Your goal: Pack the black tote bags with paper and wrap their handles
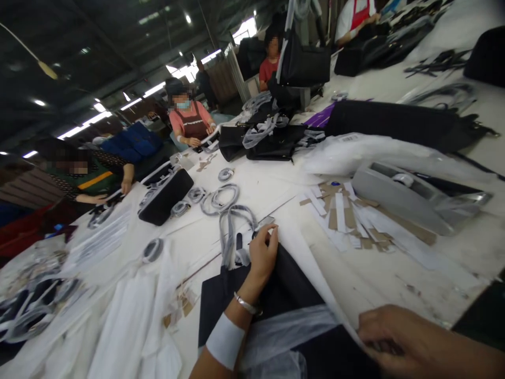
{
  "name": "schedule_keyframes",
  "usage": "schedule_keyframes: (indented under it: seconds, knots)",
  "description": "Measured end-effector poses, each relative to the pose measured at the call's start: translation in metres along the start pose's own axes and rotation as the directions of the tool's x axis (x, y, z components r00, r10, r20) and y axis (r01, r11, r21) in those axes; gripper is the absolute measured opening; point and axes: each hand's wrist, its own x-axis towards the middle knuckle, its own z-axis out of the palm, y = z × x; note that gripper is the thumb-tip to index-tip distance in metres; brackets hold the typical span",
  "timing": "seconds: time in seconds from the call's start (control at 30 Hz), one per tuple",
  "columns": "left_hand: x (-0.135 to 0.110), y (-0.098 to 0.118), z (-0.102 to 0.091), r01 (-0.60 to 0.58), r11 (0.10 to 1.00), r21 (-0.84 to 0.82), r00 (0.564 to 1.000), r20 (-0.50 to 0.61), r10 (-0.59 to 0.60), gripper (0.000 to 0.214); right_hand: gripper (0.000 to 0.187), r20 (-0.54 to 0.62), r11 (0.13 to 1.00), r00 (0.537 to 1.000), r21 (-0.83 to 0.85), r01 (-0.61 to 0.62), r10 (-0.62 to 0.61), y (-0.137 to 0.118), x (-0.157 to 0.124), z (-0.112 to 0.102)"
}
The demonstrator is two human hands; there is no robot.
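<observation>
Across a white counter (pixel 272 192), in the head view, a dark bag (pixel 221 297) lies at the bottom centre, directly before me. Loops of plastic-wrapped handle (pixel 238 210) reach away from its far end, and clear film (pixel 292 329) lies across its near part. My left grip (pixel 262 258) rests at the far end of the bag, fingers bent inward; I cannot tell whether they pinch anything. My right grip (pixel 389 334), blurred, is loosely curled by the near right side; what it holds, if anything, I cannot tell.

To work well here, I judge that light, even pressure suits the bag: one grip steadying, the other smoothing, with my metal bracelet (pixel 245 303) kept off the dark surface and the film free of creases.

As for containers, the bag's opening is hidden, so its contents are unknown. Farther left, a black boxy bag (pixel 166 197) sits among coiled straps, its inside out of sight. To the right, beyond a grey tape dispenser (pixel 398 192) and scattered paper strips (pixel 341 213), lies a whitish plastic package (pixel 351 152) whose contents I cannot make out.
</observation>
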Motion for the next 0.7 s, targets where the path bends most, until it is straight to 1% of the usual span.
schedule_keyframes:
  seconds: [0.07, 0.1, 0.13, 0.23, 0.3, 0.33, 0.4, 0.47, 0.5, 0.53, 0.57, 0.6, 0.63, 0.67, 0.7]
  knots:
    - [0.0, -0.003, 0.0, -0.001, 1.0, -0.024, 1.0, -0.007, 0.001, 0.024, 0.031, 0.063, 0.994, 0.998, -0.113, 0.002, 0.005, -0.006, -0.008, -0.009]
    - [0.0, -0.005, 0.0, -0.004, 0.999, -0.035, 1.0, -0.012, 0.004, 0.024, 0.032, 0.068, 0.992, 0.998, -0.129, -0.007, 0.016, -0.009, -0.011, -0.011]
    - [0.001, -0.006, 0.0, -0.005, 0.999, -0.045, 1.0, -0.02, 0.004, 0.025, 0.032, 0.044, 0.993, 0.998, -0.118, -0.028, 0.034, -0.012, -0.013, -0.012]
    - [0.002, -0.011, -0.001, 0.002, 0.998, -0.066, 0.999, -0.046, -0.005, 0.026, 0.036, -0.101, 0.994, 0.989, 0.03, -0.109, 0.111, -0.019, -0.012, -0.005]
    - [0.003, -0.013, -0.001, 0.003, 1.0, -0.017, 1.0, -0.023, -0.003, 0.026, 0.043, -0.183, 0.975, 0.965, 0.158, -0.159, 0.187, -0.021, -0.008, 0.005]
    - [0.003, -0.012, -0.002, -0.019, 0.999, 0.037, 1.0, -0.006, 0.019, 0.026, 0.046, -0.215, 0.961, 0.949, 0.205, -0.186, 0.23, -0.022, -0.006, 0.01]
    - [0.0, -0.004, -0.005, -0.116, 0.978, 0.172, 0.993, 0.0, 0.117, 0.027, 0.048, -0.252, 0.939, 0.922, 0.259, -0.228, 0.294, -0.023, -0.002, 0.017]
    - [-0.008, 0.011, -0.012, -0.231, 0.94, 0.253, 0.971, 0.004, 0.237, 0.025, 0.045, -0.27, 0.932, 0.912, 0.277, -0.235, 0.31, -0.025, 0.001, 0.02]
    - [-0.013, 0.021, -0.016, -0.276, 0.927, 0.254, 0.961, 0.038, 0.275, 0.021, 0.044, -0.271, 0.932, 0.913, 0.285, -0.226, 0.304, -0.026, 0.002, 0.02]
    - [-0.02, 0.032, -0.022, -0.313, 0.921, 0.233, 0.949, 0.115, 0.293, 0.019, 0.043, -0.267, 0.93, 0.917, 0.297, -0.215, 0.297, -0.027, 0.002, 0.019]
    - [-0.026, 0.043, -0.027, -0.342, 0.919, 0.195, 0.926, 0.234, 0.295, 0.019, 0.042, -0.26, 0.927, 0.92, 0.313, -0.206, 0.292, -0.027, 0.002, 0.018]
    - [-0.033, 0.054, -0.032, -0.369, 0.917, 0.154, 0.881, 0.371, 0.292, 0.021, 0.041, -0.254, 0.922, 0.922, 0.333, -0.2, 0.291, -0.026, 0.002, 0.017]
    - [-0.039, 0.063, -0.037, -0.384, 0.915, 0.124, 0.826, 0.489, 0.28, 0.023, 0.04, -0.248, 0.915, 0.924, 0.353, -0.194, 0.292, -0.026, 0.002, 0.017]
    - [-0.044, 0.07, -0.04, -0.389, 0.914, 0.113, 0.776, 0.574, 0.26, 0.022, 0.04, -0.245, 0.907, 0.924, 0.376, -0.188, 0.293, -0.025, 0.002, 0.017]
    - [-0.048, 0.075, -0.041, -0.383, 0.916, 0.116, 0.742, 0.63, 0.231, 0.02, 0.04, -0.245, 0.899, 0.924, 0.4, -0.18, 0.294, -0.023, 0.002, 0.017]
